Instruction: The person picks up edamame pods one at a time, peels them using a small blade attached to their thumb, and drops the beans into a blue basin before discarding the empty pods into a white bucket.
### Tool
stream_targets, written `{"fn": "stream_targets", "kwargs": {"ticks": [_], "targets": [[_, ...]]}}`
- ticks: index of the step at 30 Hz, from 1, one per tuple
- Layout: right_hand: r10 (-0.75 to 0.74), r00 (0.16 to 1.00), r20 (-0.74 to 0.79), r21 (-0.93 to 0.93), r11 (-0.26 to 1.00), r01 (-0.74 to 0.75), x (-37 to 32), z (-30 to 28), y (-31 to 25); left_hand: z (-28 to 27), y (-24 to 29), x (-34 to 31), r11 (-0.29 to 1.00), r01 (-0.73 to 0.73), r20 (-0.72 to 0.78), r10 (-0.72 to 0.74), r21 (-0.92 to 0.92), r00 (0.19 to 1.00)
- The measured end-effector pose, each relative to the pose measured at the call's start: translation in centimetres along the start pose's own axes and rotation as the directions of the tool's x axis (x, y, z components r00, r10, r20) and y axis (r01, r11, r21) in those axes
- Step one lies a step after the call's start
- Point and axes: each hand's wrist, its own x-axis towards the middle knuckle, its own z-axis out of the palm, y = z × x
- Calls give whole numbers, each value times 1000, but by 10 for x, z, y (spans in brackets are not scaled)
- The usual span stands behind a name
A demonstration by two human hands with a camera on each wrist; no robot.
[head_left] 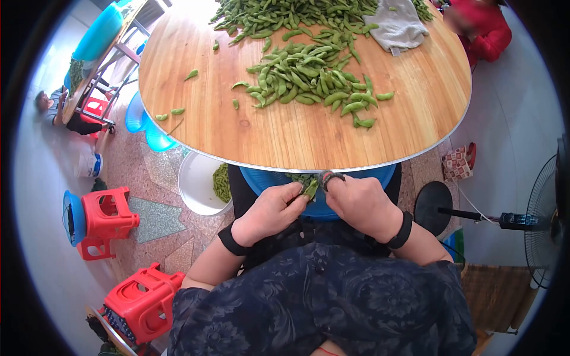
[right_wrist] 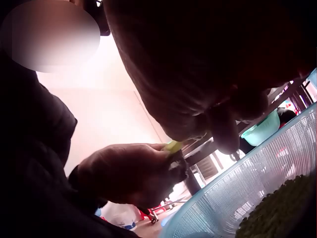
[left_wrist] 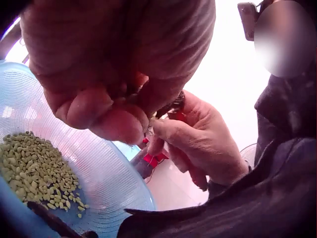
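Note:
Just beyond the near edge of the round wooden table, my left hand pinches a green soybean pod between thumb and fingers. My right hand meets it from the other side, its fingers curled and gripping the pod's end. A dark wrap covers a fingertip of that hand. Below both hands sits a blue mesh basket, with shelled green beans lying in it. On the tabletop, a heap of unshelled soybean pods spreads in front of me.
A grey cloth lies at the back right of the table. A white basin with green contents stands on the floor at left, near red stools. A fan stands at right. Other people sit at far left and far right.

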Motion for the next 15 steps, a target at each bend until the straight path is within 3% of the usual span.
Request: {"fn": "stream_targets", "kwargs": {"ticks": [2,4,5,7,14,15], "targets": [[13,1000,20,-23,1000,-12,-1,-2,0,1,-4,2,1000,16,3,-16,-14,1000],[45,997,-61,39,998,-42,0,-5,0,2,-1,3,961,-189,-26,198,200,980],[50,997,-62,34,998,-48,0,-6,0,3,-2,5,961,-194,-20,202,199,979],[50,998,-24,102,994,-48,2,-9,0,6,-5,8,921,-326,-85,350,214,933],[-6,999,35,56,998,4,4,-5,3,5,4,2,849,-361,-24,401,386,916],[8,999,38,13,1000,-8,2,-5,3,2,5,0,878,-299,-17,329,373,944]]}}
